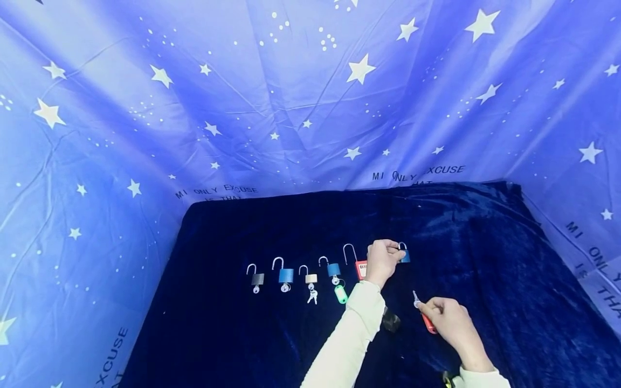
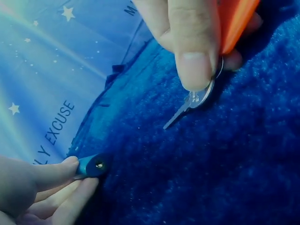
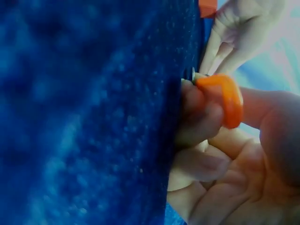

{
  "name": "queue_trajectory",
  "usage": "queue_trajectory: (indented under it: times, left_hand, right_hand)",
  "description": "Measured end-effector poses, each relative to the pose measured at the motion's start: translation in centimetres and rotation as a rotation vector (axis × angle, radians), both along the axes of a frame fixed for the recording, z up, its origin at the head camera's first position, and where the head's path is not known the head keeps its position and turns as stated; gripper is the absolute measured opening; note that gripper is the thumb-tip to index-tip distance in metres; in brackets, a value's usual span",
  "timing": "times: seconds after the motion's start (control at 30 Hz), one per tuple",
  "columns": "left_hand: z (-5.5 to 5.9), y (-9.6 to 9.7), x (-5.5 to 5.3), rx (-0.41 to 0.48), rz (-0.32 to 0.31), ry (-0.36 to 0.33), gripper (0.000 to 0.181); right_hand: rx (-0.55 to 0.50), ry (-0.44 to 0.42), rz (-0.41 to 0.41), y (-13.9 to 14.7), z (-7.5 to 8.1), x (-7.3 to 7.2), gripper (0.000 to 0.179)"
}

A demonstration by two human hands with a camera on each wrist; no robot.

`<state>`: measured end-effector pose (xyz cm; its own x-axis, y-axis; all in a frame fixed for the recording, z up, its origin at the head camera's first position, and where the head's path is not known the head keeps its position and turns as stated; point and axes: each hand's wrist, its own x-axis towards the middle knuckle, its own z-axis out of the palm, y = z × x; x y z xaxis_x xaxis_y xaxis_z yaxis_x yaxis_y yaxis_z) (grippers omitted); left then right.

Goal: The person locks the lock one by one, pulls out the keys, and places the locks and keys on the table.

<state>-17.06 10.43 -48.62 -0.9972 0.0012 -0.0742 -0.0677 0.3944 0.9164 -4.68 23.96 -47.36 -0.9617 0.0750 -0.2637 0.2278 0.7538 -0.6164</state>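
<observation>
1 round-edged blue padlock (image 2: pixel 92 166) pinched between left hand (image 1: pixel 383 261) fingertips; toothed metal key (image 2: pixel 179 115) jutting from pinching right hand (image 1: pixel 451 322), plush cloth (image 1: pixel 223 339) below.

On my feed, the key (image 1: pixel 415 300) at four o'clock looks shiny metal, its tag (image 1: pixel 429 324) smooth plastic (the cloth (image 1: pixel 218 334), velvety plush).

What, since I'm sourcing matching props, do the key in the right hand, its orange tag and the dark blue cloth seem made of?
Key: probably metal, silvery and shiny, with a thin blade.
Orange tag: likely smooth plastic, given its even color and rounded edge.
Cloth: apparently plush fabric, its fuzzy pile catching light in patches; fibre unclear.
</observation>
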Motion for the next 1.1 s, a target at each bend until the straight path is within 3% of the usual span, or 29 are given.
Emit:
queue_trajectory:
  times: [0.3,0.53,0.87,1.1]
  left_hand:
    - [0.3,0.2,0.3,-0.149,0.006,0.079,0.016]
    - [0.5,-0.6,0.6,-0.302,0.023,0.210,0.022]
    - [2.4,-3.6,0.7,-0.179,0.039,0.205,0.023]
    - [3.1,-6.2,1.1,-0.080,0.077,0.220,0.022]
  right_hand:
    - [0.119,0.001,0.010,-0.1,0.1,-0.1,0.046]
    - [0.170,-0.006,-0.022,0.1,0.7,0.2,0.048]
    - [0.165,0.179,-0.015,-0.2,2.1,-0.9,0.035]
    - [0.088,0.285,0.021,-2.0,3.4,-2.6,0.040]
